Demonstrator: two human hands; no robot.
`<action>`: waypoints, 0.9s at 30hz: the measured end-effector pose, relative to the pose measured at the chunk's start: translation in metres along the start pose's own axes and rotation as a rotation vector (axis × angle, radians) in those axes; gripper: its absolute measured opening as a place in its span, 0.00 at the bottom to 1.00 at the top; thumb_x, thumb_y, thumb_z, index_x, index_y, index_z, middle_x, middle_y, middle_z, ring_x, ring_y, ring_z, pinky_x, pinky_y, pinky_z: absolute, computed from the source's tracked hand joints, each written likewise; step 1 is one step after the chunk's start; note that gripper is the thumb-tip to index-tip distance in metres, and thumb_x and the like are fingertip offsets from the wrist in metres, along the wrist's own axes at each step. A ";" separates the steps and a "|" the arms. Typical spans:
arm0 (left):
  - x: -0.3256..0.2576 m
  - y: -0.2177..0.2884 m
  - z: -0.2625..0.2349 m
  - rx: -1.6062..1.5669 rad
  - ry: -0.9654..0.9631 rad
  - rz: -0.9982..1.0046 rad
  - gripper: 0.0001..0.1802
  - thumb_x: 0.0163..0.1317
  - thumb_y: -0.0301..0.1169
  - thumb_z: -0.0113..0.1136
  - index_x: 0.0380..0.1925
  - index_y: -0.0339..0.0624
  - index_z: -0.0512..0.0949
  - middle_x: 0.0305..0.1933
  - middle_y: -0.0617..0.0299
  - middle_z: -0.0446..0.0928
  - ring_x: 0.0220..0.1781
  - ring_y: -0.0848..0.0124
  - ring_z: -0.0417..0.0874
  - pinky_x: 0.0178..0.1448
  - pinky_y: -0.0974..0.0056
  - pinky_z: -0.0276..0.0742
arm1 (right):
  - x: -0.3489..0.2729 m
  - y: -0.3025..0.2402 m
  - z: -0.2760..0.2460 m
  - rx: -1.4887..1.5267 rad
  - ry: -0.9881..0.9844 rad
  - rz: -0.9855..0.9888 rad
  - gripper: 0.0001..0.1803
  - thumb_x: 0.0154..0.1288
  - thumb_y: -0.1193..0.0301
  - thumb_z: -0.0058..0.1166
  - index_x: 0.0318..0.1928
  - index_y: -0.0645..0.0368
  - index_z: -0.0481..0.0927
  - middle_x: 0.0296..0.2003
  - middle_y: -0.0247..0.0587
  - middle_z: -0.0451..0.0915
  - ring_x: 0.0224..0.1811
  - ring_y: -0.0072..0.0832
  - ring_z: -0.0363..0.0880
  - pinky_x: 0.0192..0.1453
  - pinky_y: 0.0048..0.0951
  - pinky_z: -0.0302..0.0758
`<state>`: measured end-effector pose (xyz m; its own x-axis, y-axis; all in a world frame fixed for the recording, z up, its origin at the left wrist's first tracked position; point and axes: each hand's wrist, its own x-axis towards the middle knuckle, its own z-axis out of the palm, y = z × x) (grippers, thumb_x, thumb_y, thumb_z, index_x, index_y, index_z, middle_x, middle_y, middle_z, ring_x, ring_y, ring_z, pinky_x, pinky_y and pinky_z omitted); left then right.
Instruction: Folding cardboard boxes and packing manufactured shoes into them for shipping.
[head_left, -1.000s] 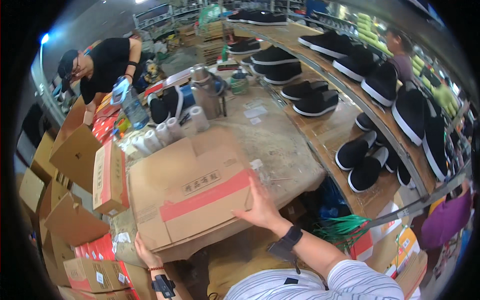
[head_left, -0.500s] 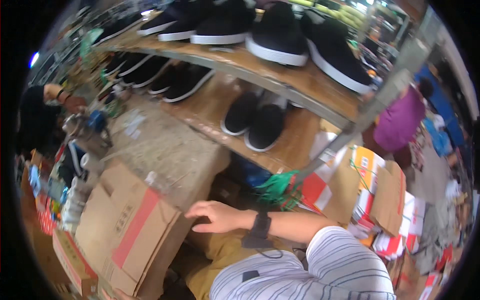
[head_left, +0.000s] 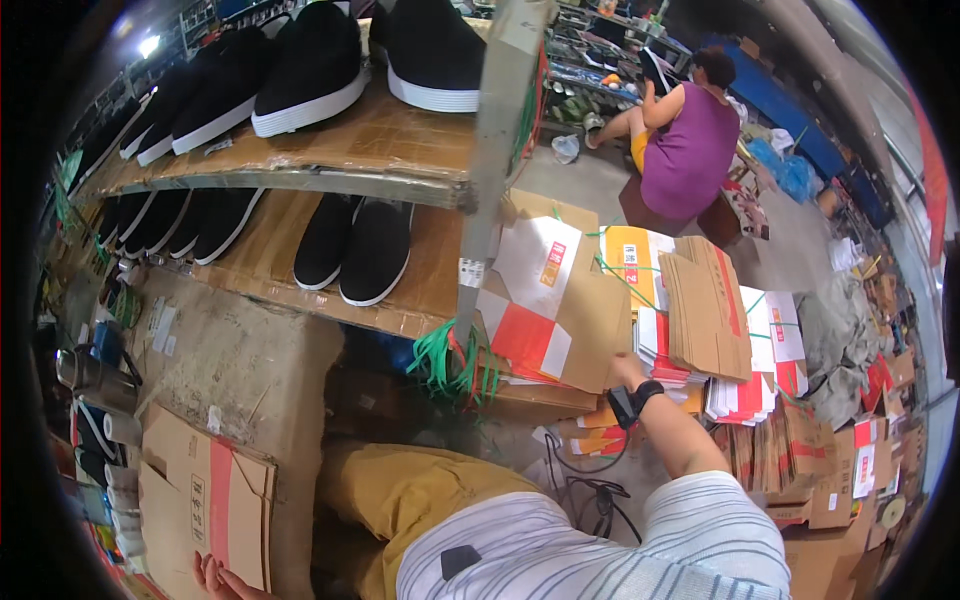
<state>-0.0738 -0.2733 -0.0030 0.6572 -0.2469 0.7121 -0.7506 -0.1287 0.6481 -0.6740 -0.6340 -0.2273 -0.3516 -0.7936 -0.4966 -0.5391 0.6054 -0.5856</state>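
Note:
My left hand (head_left: 222,580) is low at the left, fingers apart over the flattened brown cardboard boxes (head_left: 180,520) with a pink-red stripe. My right hand (head_left: 628,368), with a black band on its wrist, reaches out to the right. It is at the edge of a stack of flat brown, white and red carton sheets (head_left: 592,345). Its fingers are small and partly hidden, so I cannot make out whether they grip a sheet. Beside it lies a second stack of folded brown cartons (head_left: 708,310) on top of white and red ones.
A two-level rack (head_left: 270,180) with a metal post carries black shoes (head_left: 375,255) with white soles. Green ties (head_left: 450,365) hang from its corner. A person in purple (head_left: 690,150) sits beyond the stacks. Cables (head_left: 600,495) lie on the floor. Rolls (head_left: 123,465) stand at the left.
My view has turned to the right. My right hand has moved from beside the flattened boxes across to the carton stack. My left hand stays by the flattened boxes.

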 end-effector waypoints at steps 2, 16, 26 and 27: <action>0.006 0.011 0.004 0.003 -0.020 0.024 0.11 0.67 0.26 0.57 0.44 0.28 0.79 0.51 0.46 0.77 0.49 0.59 0.77 0.54 0.59 0.73 | 0.023 0.033 -0.007 -0.166 0.159 0.033 0.28 0.55 0.55 0.60 0.49 0.65 0.81 0.51 0.55 0.80 0.50 0.48 0.81 0.51 0.38 0.78; -0.005 0.003 -0.010 -0.001 -0.078 -0.104 0.12 0.67 0.28 0.58 0.43 0.28 0.79 0.50 0.48 0.77 0.47 0.62 0.76 0.53 0.60 0.72 | 0.055 0.020 -0.009 -0.256 -0.030 0.205 0.40 0.47 0.45 0.62 0.56 0.59 0.78 0.58 0.53 0.74 0.65 0.49 0.67 0.71 0.51 0.57; -0.004 0.012 -0.001 0.017 -0.101 -0.141 0.13 0.68 0.30 0.57 0.44 0.29 0.79 0.49 0.50 0.77 0.47 0.61 0.76 0.53 0.60 0.70 | 0.065 0.022 0.002 -0.124 0.289 0.422 0.46 0.47 0.40 0.62 0.61 0.60 0.73 0.64 0.52 0.68 0.69 0.48 0.62 0.70 0.51 0.61; -0.005 0.010 -0.003 0.018 -0.101 -0.157 0.13 0.68 0.30 0.57 0.44 0.29 0.79 0.49 0.50 0.77 0.47 0.61 0.76 0.53 0.60 0.70 | 0.063 0.016 0.003 -0.209 0.184 0.387 0.48 0.45 0.39 0.63 0.60 0.61 0.73 0.65 0.53 0.67 0.69 0.48 0.62 0.70 0.49 0.62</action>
<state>-0.0846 -0.2705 0.0011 0.7571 -0.3174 0.5710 -0.6408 -0.1903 0.7438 -0.7021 -0.6740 -0.2701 -0.6768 -0.5212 -0.5198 -0.4771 0.8484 -0.2294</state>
